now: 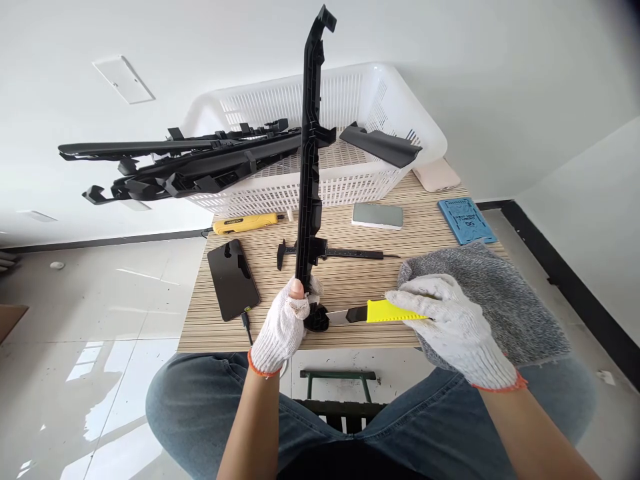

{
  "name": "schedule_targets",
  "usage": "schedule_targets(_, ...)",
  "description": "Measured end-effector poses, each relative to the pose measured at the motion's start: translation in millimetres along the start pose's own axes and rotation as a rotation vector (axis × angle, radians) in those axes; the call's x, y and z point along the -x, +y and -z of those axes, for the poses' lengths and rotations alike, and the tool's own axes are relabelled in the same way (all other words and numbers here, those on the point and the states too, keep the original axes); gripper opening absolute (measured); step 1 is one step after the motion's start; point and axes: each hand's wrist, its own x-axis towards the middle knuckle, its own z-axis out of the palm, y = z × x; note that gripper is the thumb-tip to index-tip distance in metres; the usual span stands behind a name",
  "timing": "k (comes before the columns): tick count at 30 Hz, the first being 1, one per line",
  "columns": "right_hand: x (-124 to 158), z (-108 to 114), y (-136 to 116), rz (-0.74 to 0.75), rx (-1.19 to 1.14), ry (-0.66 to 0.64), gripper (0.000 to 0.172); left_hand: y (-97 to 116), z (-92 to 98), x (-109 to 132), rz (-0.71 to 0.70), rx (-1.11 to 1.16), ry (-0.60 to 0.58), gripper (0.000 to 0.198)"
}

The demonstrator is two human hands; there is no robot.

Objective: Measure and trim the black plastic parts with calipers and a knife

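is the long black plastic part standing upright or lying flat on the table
Upright. The left hand grips the bottom end of the long black plastic part just above the table, and its top end rises above the white basket.

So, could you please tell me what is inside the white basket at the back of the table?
Long black plastic parts lie across the white basket, jutting out over its left rim, with another black piece at the right. The upright black part covers a strip of it.

i count two gloved hands, mine: left [283, 327], right [450, 327]. one knife [385, 311], one strip [311, 153] upright, one basket [395, 100], one phone [233, 280], one caliper [345, 253].
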Motion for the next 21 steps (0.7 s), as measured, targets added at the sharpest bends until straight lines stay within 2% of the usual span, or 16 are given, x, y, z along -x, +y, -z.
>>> schedule_targets(5,1,-2,-2,0.012,0.026,0.030,0.035,-2,1.3,0,-0.038,-0.045,-0.032,0.066)
schedule_targets(11,8,-3,9,-0.020,0.011,0.032,0.029,-2,1.6,0,-0.025,-0.064,-0.029,0.057)
schedule_targets(16,16,-12,13,-0.112,-0.087,0.122,0.018,-1,1.6,0,-0.026,-0.093,-0.055,0.053)
schedule_targets(21,10,-13,1,-0.153,-0.164,0.242,0.018,1,2.1,-1,-0.042,-0.140,-0.083,0.053)
